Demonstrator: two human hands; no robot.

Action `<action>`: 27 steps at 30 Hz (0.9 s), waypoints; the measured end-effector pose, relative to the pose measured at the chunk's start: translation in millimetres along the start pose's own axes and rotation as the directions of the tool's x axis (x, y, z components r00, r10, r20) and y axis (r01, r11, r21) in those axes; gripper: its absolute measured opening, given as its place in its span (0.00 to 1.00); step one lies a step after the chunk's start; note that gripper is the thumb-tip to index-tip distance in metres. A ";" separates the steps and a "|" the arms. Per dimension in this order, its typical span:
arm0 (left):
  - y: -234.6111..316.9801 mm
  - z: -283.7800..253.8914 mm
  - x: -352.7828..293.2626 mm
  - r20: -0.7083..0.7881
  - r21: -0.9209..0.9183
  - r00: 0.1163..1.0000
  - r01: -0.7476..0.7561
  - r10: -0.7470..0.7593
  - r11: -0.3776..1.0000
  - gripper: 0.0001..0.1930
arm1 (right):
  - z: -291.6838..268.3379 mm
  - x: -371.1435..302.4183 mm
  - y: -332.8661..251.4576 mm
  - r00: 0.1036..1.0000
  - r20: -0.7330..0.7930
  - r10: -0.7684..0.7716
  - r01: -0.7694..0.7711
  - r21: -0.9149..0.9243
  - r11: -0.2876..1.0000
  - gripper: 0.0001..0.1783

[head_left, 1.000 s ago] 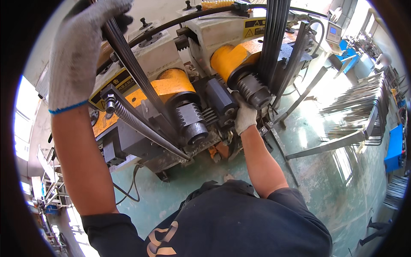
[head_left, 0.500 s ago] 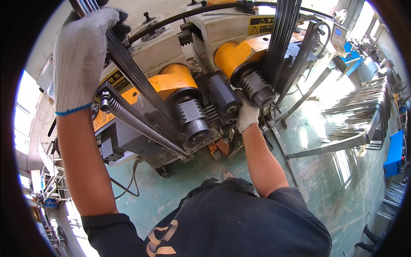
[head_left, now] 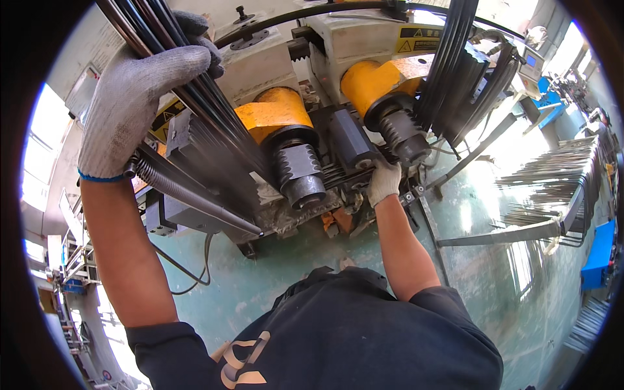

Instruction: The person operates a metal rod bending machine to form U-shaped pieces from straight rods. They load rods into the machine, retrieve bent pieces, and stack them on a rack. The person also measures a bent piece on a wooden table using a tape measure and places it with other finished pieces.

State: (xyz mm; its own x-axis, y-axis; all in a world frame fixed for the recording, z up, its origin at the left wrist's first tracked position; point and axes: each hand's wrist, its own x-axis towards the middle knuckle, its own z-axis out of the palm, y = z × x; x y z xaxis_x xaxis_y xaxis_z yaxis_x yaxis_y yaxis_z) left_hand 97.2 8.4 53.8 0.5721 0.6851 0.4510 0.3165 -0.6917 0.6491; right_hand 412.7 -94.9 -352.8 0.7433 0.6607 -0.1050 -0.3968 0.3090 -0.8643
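Observation:
My left hand (head_left: 146,91), in a pale knitted glove with a blue cuff, is raised and closed around a bundle of long dark metal rods (head_left: 214,110). Its thumb lies across them. The bundle slopes down to the left toothed cylinder (head_left: 300,172) of a bending machine; several rods show between it and the right toothed cylinder (head_left: 404,133). At the right, another upright row of rods (head_left: 448,62) rises beside that cylinder. My right hand (head_left: 385,182), gloved too, reaches in under a dark faceted block (head_left: 352,140); its fingers are mostly hidden.
Yellow arms (head_left: 276,112) carry the cylinders. A coil-sheathed bar (head_left: 195,198) sticks out at the machine's left. To the right, a rack (head_left: 539,231) holds many bent rods. A cable (head_left: 207,266) hangs near the green floor (head_left: 299,250). A control panel (head_left: 530,65) stands farther back.
The machine's side blocks have swung away from the rods on both sides. My left hand has shifted slightly right and down with the bundle. My right hand stays beside the faceted block.

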 end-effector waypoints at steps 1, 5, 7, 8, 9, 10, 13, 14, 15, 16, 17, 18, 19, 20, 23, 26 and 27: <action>2.1 -0.3 -2.3 0.002 0.001 1.000 0.007 -0.007 1.000 0.32 | 6.7 -9.6 -14.3 0.998 0.003 0.064 -0.064 0.021 0.998 0.14; 7.7 2.2 -3.3 -0.046 0.024 0.996 0.076 -0.075 0.997 0.33 | -3.4 5.0 2.1 0.998 0.009 -0.055 0.055 0.039 0.998 0.13; 3.5 0.8 -5.5 -0.051 0.056 0.997 0.056 -0.053 0.997 0.33 | -2.3 6.5 2.2 1.000 0.005 -0.012 0.011 0.073 0.997 0.12; 4.2 1.5 -7.2 -0.082 0.069 0.994 0.072 -0.066 0.995 0.32 | -1.6 6.7 2.0 1.000 0.003 0.010 -0.010 0.090 0.996 0.12; 5.4 3.8 -9.0 -0.111 0.080 0.991 0.089 -0.080 0.993 0.32 | 0.1 5.7 0.1 0.999 0.030 0.024 -0.027 0.113 0.993 0.13; 6.4 5.7 -10.3 -0.141 0.091 0.986 0.106 -0.093 0.990 0.31 | 2.2 4.2 -3.3 0.998 0.057 0.038 -0.045 0.136 0.990 0.13; 12.4 7.8 -10.3 -0.102 0.086 0.991 0.100 -0.091 0.991 0.29 | 3.3 1.3 -1.6 0.994 0.104 -0.043 0.045 -0.014 0.999 0.20; 14.6 9.4 -10.1 -0.090 0.055 0.992 0.098 -0.093 0.994 0.28 | 2.2 2.4 2.7 0.993 0.095 -0.068 0.072 -0.037 0.997 0.19; 15.8 11.3 -10.0 -0.077 0.024 0.992 0.099 -0.097 0.995 0.27 | 2.2 2.9 3.8 0.994 0.085 -0.072 0.076 -0.041 0.996 0.19; 16.7 12.6 -9.9 -0.065 -0.007 0.993 0.100 -0.100 0.995 0.27 | 2.2 3.3 4.2 0.994 0.075 -0.078 0.081 -0.045 0.996 0.18; 16.4 11.7 -9.8 -0.056 0.006 0.993 0.103 -0.103 0.995 0.26 | 1.2 4.6 2.6 0.996 0.062 -0.065 0.067 -0.030 0.997 0.18; 14.8 8.3 -10.8 -0.046 0.020 0.993 0.110 -0.109 0.994 0.26 | 2.0 3.1 -0.1 0.998 0.050 -0.049 0.050 -0.017 0.999 0.17; 13.5 5.7 -11.6 -0.037 0.034 0.993 0.117 -0.116 0.992 0.26 | 2.0 1.5 -2.6 0.998 0.055 -0.015 0.014 0.006 1.000 0.17; 12.7 4.4 -12.0 -0.034 0.047 0.993 0.111 -0.110 0.993 0.26 | 1.9 -0.3 -5.7 0.998 0.060 0.020 -0.022 0.028 0.999 0.17; 9.1 1.9 -13.6 -0.053 0.086 0.991 0.131 -0.126 0.988 0.26 | 4.2 -4.2 -11.9 0.998 0.040 0.044 -0.045 0.014 0.999 0.17; 8.5 -9.1 -20.8 -0.091 0.099 0.970 0.236 -0.227 0.967 0.24 | -14.5 8.8 13.3 0.988 0.124 -0.087 0.108 -0.182 0.977 0.25; 0.5 -15.2 -22.1 -0.102 0.124 0.967 0.246 -0.234 0.961 0.22 | -15.3 9.2 14.5 0.991 0.121 -0.059 0.081 -0.181 0.980 0.26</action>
State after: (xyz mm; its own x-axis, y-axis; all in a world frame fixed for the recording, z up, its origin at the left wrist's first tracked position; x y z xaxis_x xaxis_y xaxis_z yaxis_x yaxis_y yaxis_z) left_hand 73.2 -3.6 53.4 0.4019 0.8474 0.3469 0.5388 -0.5252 0.6587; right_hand 421.9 -94.8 -373.9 0.6946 0.7194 0.0070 -0.2313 0.2325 -0.9447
